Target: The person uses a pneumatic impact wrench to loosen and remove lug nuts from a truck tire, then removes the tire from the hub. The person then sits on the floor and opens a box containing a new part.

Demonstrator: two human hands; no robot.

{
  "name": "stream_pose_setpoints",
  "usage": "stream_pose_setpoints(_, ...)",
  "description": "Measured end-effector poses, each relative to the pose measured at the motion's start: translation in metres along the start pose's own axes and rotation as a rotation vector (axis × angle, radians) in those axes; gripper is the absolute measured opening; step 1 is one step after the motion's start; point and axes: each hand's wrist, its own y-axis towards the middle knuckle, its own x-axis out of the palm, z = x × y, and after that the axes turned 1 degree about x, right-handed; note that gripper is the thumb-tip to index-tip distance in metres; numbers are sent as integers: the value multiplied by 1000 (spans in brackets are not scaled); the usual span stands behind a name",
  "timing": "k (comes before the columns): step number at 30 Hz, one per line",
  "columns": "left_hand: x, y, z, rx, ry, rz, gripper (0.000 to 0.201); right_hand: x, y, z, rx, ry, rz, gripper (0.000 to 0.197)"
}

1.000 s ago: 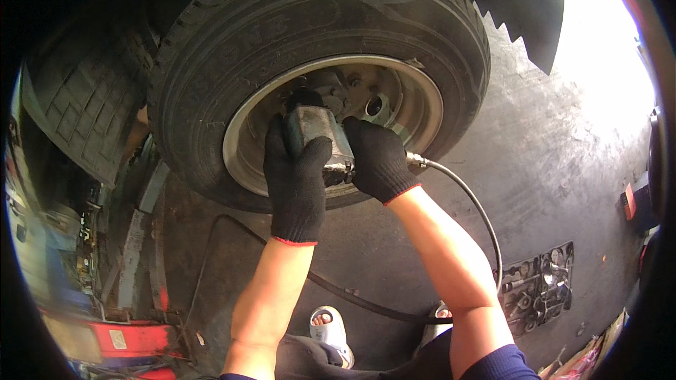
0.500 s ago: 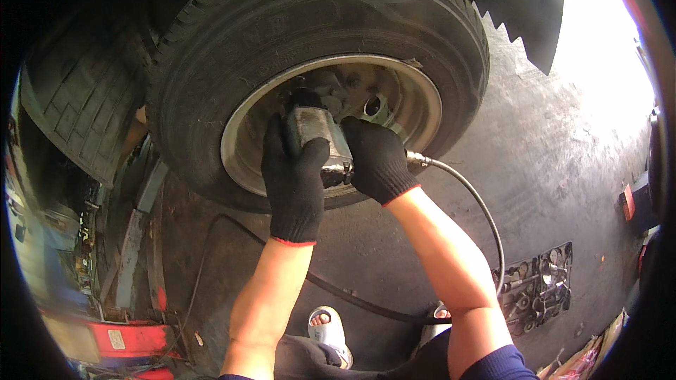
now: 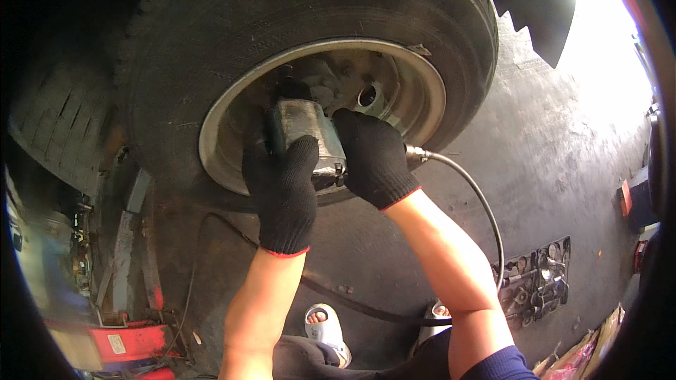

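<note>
Both my hands wear black knit gloves with red cuffs and hold an air impact wrench (image 3: 304, 125). My left hand (image 3: 285, 193) supports the body of the tool, thumb lying over its metal casing. Around the handle side my right hand (image 3: 372, 158) is closed; the trigger is hidden. The wrench's nose points into the rim (image 3: 431, 91) of a large vehicle wheel, near the hub; glove and tool hide what the socket touches. A hose fitting (image 3: 417, 154) comes out beside my right hand. Thick black tyre (image 3: 451, 42) rubber surrounds the rim.
An air hose (image 3: 486, 214) loops right and crosses the floor before my sandals (image 3: 325, 327). A tray of sockets and tools (image 3: 539, 281) lies at right. At lower left stands a red jack-like device (image 3: 130, 343). A dark jagged-edged flap (image 3: 535, 0) hangs upper right.
My view has shifted slightly, so the wheel sits a little higher and further left. Both hands remain on the impact wrench, which stays inside the rim.
</note>
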Motion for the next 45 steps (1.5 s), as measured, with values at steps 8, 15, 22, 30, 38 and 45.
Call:
stream_pose_setpoints(8, -8, 7, -13, 211, 216, -14, 82, 12, -2, -1, -5, 6, 20, 52)
stream_pose_setpoints(15, -8, 10, -11, 345, 370, -44, 78, 29, -3, 2, -8, 121, 57, 65)
stream_pose_setpoints(22, -8, 10, -1, 402, 514, -112, 76, 62, -4, 0, 38, 491, 79, 66)
stream_pose_setpoints(30, -7, 15, -3, 603, 747, -144, 78, 79, -12, 1, 46, 714, 194, 50)
stream_pose_setpoints(38, -5, -4, 19, 356, 1436, -60, 55, 78, -11, -4, 33, 474, 246, 45)
stream_pose_setpoints(45, -33, 17, -4, 856, 1477, -27, 57, 73, -5, -9, 129, 498, 190, 47)
